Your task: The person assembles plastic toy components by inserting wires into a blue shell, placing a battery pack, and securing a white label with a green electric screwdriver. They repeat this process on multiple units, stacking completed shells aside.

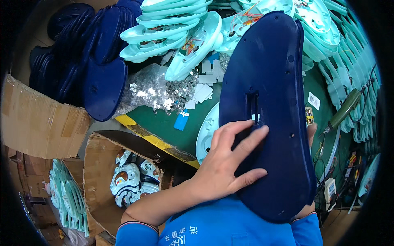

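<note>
A long, curved dark blue plastic panel (271, 78) stands tilted in front of me, with a narrow slot and several small holes in its face. My left hand (234, 160) reaches over it with thumb and fingers spread. Its fingertips touch the panel at the slot's lower end, beside a small shiny metal piece (256, 118) in the slot. Behind the panel, my right hand (312, 132) supports it from the right edge; only some fingertips and the wrist show. A light teal oval shell (208, 133) lies partly hidden behind the panel.
Dark blue panels (104, 88) pile up at the far left. A plastic bag of small metal parts (143, 88) lies by teal shells (168, 24). A soldering iron (347, 107) rests at right. Below left, a cardboard box (96, 172) holds assembled units. Yellow-black tape (154, 140) edges the table.
</note>
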Available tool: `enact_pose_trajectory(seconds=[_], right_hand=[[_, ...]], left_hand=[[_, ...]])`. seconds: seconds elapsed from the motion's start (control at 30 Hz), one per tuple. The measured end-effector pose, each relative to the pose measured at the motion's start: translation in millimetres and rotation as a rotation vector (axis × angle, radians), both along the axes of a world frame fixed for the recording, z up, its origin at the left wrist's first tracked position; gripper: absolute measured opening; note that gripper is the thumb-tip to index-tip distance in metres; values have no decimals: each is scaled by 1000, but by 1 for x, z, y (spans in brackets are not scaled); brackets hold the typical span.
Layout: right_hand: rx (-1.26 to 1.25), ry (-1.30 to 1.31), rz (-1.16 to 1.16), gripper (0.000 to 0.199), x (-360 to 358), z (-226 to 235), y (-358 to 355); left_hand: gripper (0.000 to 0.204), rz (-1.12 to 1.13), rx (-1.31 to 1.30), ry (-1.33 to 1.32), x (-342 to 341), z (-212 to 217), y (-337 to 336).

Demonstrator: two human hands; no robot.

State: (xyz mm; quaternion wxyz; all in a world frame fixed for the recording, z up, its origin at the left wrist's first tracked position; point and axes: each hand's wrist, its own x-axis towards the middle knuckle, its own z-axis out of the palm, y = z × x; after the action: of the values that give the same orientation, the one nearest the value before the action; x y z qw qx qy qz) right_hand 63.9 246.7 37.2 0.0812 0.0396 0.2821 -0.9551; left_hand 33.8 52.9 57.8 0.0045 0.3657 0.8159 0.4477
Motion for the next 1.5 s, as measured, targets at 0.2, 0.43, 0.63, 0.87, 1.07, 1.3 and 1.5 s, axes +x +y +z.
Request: enact_pose_trajectory(seconds=[0.2, 0.43, 0.63, 0.87, 1.07, 1.3, 1.5], right_hand=[[-90, -52, 24, 93, -22, 18, 36], [-60, -105, 61, 92, -40, 13, 34], [-68, -148, 96, 90, -38, 12, 26], [-105, -189, 170, 89, -29, 7, 5], [-42, -163, 160, 84, -17, 1, 4], [27, -149, 192, 85, -10, 6, 7], [105, -163, 254, 87, -3, 14, 12]], left_hand=[[27, 137, 19, 99, -27, -28, -30], [13, 626, -242, 95, -88, -101, -103], [10, 624, -192, 86, -92, -94, -99], [13, 316, 482, -481, -56, -31, -37], [9, 206, 267, -165, -66, -11, -9], [19, 262, -51, 75, -66, 10, 1], [113, 362, -160, -109, -84, 6, -22]])
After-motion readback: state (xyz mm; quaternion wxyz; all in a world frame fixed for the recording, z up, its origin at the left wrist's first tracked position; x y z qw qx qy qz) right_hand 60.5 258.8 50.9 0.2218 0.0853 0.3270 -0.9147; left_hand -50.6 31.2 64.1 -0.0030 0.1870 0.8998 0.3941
